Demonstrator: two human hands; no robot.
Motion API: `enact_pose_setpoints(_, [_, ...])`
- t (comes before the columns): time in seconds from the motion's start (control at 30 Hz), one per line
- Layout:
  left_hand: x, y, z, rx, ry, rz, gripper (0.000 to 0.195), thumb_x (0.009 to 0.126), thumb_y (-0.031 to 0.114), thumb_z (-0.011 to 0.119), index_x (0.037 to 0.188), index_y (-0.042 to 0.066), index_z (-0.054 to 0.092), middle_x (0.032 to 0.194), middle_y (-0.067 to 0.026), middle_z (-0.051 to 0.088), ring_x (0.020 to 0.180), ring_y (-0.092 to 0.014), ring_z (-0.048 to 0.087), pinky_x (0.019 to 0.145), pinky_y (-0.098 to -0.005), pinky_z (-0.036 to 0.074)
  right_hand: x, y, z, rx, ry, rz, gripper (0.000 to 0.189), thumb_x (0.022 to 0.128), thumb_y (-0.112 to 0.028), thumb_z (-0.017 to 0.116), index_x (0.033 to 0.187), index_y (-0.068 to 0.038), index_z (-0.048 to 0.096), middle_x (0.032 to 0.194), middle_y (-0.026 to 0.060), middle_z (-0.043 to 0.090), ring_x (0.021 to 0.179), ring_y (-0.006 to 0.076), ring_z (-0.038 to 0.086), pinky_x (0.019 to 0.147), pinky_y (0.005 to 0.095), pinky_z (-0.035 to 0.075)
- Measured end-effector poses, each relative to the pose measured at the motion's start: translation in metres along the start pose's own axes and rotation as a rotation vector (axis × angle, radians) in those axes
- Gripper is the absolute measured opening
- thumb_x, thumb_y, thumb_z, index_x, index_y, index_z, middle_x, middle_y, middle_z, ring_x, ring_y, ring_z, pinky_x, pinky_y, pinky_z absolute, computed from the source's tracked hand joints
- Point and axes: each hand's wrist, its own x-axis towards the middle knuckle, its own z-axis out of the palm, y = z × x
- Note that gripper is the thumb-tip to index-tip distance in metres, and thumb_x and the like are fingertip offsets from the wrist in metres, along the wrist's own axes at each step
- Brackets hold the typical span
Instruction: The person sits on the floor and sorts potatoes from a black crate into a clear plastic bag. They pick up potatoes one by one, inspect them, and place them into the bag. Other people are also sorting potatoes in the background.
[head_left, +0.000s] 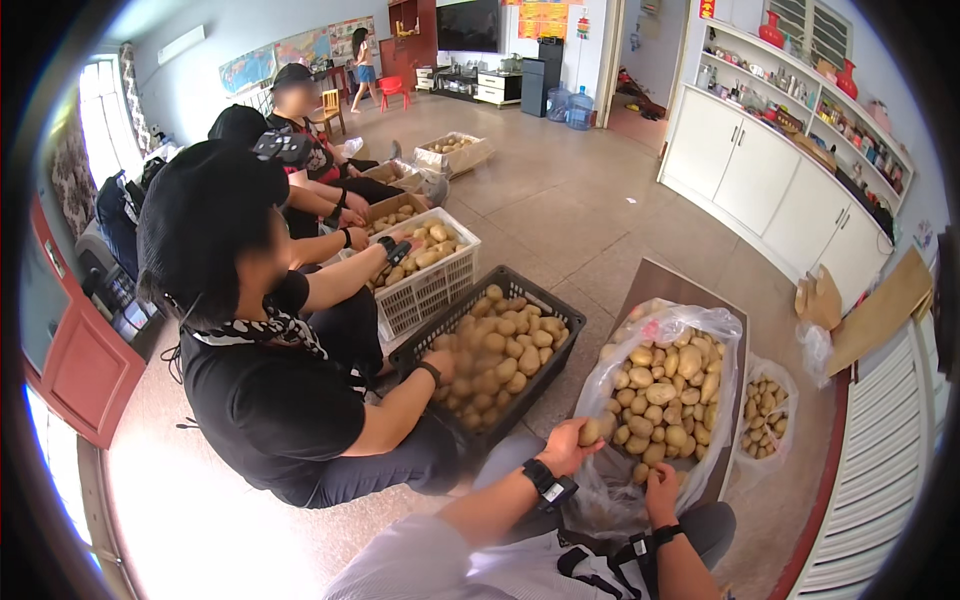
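My left hand (568, 448) holds a potato (590, 432) at the left rim of a large clear plastic bag (726, 322) full of potatoes (660, 394). At the near edge of the same bag is my right hand (661, 487), its fingers against a small potato (640, 473); whether it grips it I cannot tell. The bag lies open on a brown board or low table (651, 283). Both my wrists wear black bands.
Close on my left sits a person in black (277, 397), one hand in a black plastic crate (574, 322) of potatoes. A white crate (427, 289) and more people are beyond. Right of the board stands a smaller bag of potatoes (763, 420); white cabinets (757, 165) line the wall.
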Motion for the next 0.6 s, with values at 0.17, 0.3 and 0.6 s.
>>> enact_pose_setpoints(0.17, [0.013, 0.011, -0.009, -0.149, 0.161, -0.105, 0.028, 0.099, 0.02, 0.047, 0.12, 0.001, 0.047, 0.118, -0.0169, 0.053, 0.1, -0.031, 0.057, 0.084, -0.0455, 0.055, 0.0, 0.008, -0.015, -0.156, 0.053, -0.03, 0.028, 0.083, -0.009, 0.062, 0.109, -0.002, 0.058, 0.109, 0.0177, 0.058, 0.1, 0.0338, 0.056, 0.09, 0.0422, 0.045])
enact_pose_setpoints(0.3, [0.045, 0.017, -0.036, -0.975, 0.4, -0.395, 0.029, 0.098, 0.02, 0.05, 0.121, 0.003, 0.045, 0.118, -0.0164, 0.053, 0.104, -0.034, 0.055, 0.084, -0.0498, 0.054, 0.002, 0.011, -0.019, -0.328, 0.08, -0.216, 0.027, 0.081, -0.009, 0.063, 0.106, -0.001, 0.058, 0.108, 0.0176, 0.057, 0.104, 0.0366, 0.052, 0.093, 0.0458, 0.041])
enact_pose_setpoints(0.6, [0.081, 0.007, -0.112, -0.874, 0.655, -0.185, 0.029, 0.098, 0.019, 0.047, 0.124, 0.006, 0.049, 0.123, -0.0141, 0.053, 0.106, -0.033, 0.054, 0.079, -0.0496, 0.055, 0.002, 0.016, -0.033, -0.386, 0.101, -0.174, 0.042, 0.073, -0.004, 0.064, 0.113, 0.001, 0.052, 0.123, 0.0204, 0.047, 0.113, 0.0409, 0.044, 0.1, 0.046, 0.037])
